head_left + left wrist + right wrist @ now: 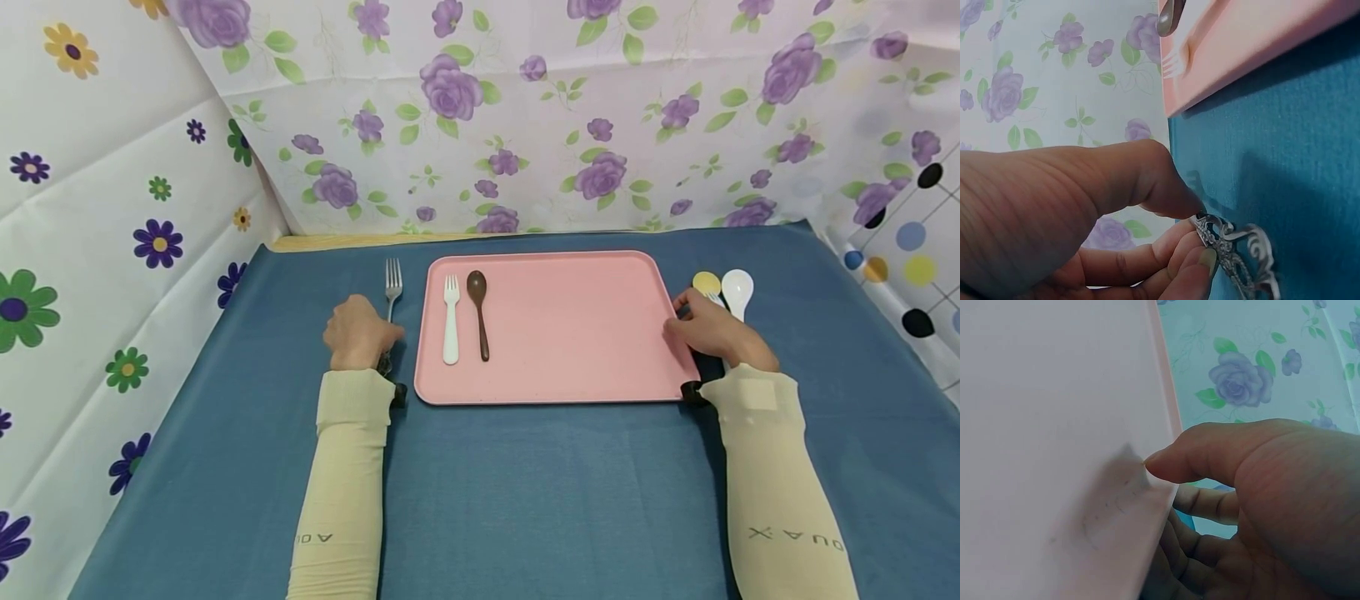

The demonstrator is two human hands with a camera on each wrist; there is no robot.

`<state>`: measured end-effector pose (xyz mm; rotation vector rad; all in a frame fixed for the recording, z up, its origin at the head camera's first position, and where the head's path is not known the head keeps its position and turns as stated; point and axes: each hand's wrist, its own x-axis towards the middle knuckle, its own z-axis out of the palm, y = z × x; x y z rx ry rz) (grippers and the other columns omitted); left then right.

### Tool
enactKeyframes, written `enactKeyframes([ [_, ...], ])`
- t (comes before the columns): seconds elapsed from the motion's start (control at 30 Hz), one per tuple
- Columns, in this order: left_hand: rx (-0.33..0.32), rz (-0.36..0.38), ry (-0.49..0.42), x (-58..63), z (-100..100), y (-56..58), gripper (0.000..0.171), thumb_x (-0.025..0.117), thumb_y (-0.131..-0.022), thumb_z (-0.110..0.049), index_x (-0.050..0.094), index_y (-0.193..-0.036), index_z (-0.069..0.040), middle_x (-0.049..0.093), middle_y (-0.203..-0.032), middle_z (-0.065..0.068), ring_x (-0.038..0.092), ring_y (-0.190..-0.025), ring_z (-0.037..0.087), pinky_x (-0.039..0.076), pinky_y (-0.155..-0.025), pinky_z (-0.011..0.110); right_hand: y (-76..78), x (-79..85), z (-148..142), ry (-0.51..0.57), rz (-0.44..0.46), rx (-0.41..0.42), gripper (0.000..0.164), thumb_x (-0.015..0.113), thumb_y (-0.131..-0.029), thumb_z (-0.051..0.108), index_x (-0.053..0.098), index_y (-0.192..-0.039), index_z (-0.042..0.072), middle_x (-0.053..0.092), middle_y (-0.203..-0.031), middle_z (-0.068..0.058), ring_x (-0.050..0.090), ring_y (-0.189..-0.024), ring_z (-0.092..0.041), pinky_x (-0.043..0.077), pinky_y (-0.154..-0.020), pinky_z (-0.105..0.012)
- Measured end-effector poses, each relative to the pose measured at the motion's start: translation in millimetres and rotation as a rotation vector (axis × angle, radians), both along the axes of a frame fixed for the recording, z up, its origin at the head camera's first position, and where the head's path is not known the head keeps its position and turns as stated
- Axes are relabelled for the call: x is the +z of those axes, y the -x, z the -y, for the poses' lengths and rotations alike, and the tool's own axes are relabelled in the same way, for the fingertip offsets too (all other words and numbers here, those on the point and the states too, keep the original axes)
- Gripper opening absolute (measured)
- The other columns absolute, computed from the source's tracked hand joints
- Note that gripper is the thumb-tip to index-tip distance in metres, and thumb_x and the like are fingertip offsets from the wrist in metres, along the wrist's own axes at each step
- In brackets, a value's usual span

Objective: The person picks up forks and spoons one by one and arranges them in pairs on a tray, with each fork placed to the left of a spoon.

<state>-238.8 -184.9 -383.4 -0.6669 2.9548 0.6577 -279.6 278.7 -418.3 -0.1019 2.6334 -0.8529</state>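
Observation:
My left hand [360,332] pinches a silver metal fork [393,282] left of the tray; its tines point to the back. In the left wrist view, thumb and fingers hold the fork's ornate openwork handle [1229,250], close over the blue cloth. The right hand [716,329] grips the right edge of a pink rectangular tray [570,333]. Seen from the right wrist, the thumb lies over the tray's rim [1169,394] and the other fingers are at its outer side, partly hidden. On the tray's left part lie a white fork [451,321] and a brown spoon [477,312], side by side.
Beyond the right hand lie a white spoon [738,287], a yellow rounded piece [707,283] and white fork tines [714,297], partly covered by that hand. A blue cloth [540,492] covers the table. Flowered sheets [525,125] hang behind and at the left.

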Motion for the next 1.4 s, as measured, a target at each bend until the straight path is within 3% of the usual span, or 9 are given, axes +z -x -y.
enactKeyframes([
  [0.4, 0.000, -0.012, 0.010, 0.5, -5, 1.6, 0.028, 0.076, -0.078, -0.026, 0.066, -0.083, -0.001, 0.060, -0.076, 0.014, 0.059, -0.069, 0.030, 0.052, -0.070, 0.049, 0.7, 0.4, 1, 0.001, 0.018, -0.005, 0.045, 0.046, -0.096, 0.022, 0.032, -0.127, -0.007, 0.047, -0.117, -0.027, 0.051, -0.100, -0.035, 0.045, -0.085, -0.051],
  [0.9, -0.012, -0.017, 0.012, -0.7, -11, 1.7, 0.029, 0.075, -0.078, -0.028, 0.066, -0.082, -0.001, 0.058, -0.071, 0.013, 0.059, -0.063, 0.029, 0.049, -0.058, 0.043, 1.6, -1.4, 2, 0.001, 0.026, -0.013, 0.045, 0.047, -0.096, 0.024, 0.032, -0.127, -0.006, 0.047, -0.116, -0.026, 0.051, -0.098, -0.034, 0.046, -0.083, -0.047],
  [1.4, -0.023, -0.034, 0.039, 0.6, -19, 4.3, 0.036, 0.079, -0.076, -0.035, 0.065, -0.077, -0.001, 0.052, -0.066, 0.009, 0.057, -0.060, 0.026, 0.042, -0.050, 0.036, -1.3, 0.6, 0, -0.008, -0.013, 0.004, 0.044, 0.045, -0.096, 0.022, 0.033, -0.126, -0.007, 0.049, -0.114, -0.027, 0.052, -0.097, -0.035, 0.046, -0.082, -0.049],
])
